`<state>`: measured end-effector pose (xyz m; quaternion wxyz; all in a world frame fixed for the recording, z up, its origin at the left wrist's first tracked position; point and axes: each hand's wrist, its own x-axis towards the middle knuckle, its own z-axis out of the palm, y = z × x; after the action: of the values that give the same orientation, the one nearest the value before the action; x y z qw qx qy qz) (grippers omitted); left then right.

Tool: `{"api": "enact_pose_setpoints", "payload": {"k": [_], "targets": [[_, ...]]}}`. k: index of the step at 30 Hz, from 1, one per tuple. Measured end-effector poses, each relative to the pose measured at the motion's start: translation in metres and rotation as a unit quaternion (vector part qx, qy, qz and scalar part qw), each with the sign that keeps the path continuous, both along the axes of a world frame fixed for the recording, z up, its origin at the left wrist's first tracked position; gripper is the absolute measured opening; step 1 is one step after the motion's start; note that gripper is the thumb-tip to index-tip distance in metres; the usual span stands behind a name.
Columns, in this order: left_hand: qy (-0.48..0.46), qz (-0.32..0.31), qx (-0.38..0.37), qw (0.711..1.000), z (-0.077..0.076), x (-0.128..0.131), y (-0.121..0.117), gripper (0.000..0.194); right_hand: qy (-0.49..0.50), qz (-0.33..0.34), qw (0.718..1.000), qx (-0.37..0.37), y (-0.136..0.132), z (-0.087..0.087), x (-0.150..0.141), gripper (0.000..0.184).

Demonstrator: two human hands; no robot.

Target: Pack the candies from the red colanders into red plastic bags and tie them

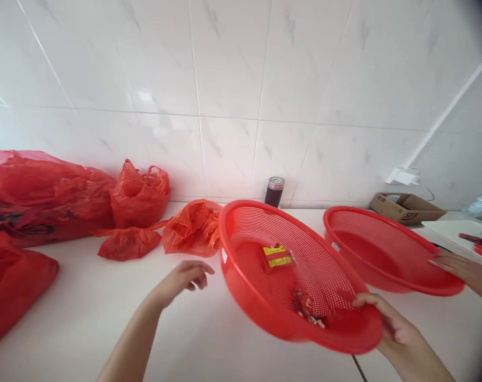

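Note:
My right hand [388, 321] grips the near right rim of a red plastic colander basket [244, 289], thumb inside and fingers underneath. The basket is tilted, its far left side raised. Inside it lie red packets with yellow labels [278, 258] and, lower down, a small cluster of dark red and white items [309, 313] too blurred to name. My left hand [187, 278] hovers over the table just left of the basket, apart from it, holding nothing, with its fingers loosely bent and spread.
Another person's hand [456, 265] touches a second red basket [368, 249] at right. Red plastic bags [139, 196] stand along the left by the tiled wall. Behind the baskets are a dark lidded flask [274, 193] and an open cardboard box [408, 208].

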<state>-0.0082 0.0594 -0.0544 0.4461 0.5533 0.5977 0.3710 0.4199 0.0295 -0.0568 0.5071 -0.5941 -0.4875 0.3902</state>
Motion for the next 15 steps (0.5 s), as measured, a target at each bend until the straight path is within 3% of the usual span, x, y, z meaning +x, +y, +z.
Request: {"api": "enact_pose_setpoints", "payload": {"k": [3,6,9,12,13,15], "targets": [[0.032,0.117,0.051,0.991,-0.010,-0.026,0.030,0.038,-0.076,-0.039,0.996,-0.024,0.007,-0.020,0.004,0.044],[0.083,0.200,0.108,0.970,-0.029,-0.019,0.069,0.036,-0.158,-0.101,0.980,-0.063,0.011,-0.036,0.007,0.050],[0.121,0.223,0.135,0.958,-0.043,-0.004,0.098,0.039,-0.109,-0.126,0.985,-0.043,0.010,-0.048,-0.003,0.067],[0.122,0.222,0.134,0.958,-0.037,-0.001,0.112,0.025,0.031,-0.141,0.989,0.022,-0.001,-0.061,-0.028,0.095],[0.113,0.222,0.139,0.959,-0.031,-0.003,0.113,0.022,0.065,-0.159,0.985,0.034,-0.006,-0.067,-0.038,0.097],[0.082,0.228,0.167,0.956,-0.014,-0.010,0.112,0.025,0.096,-0.192,0.976,0.043,-0.019,-0.081,-0.061,0.080]]}}
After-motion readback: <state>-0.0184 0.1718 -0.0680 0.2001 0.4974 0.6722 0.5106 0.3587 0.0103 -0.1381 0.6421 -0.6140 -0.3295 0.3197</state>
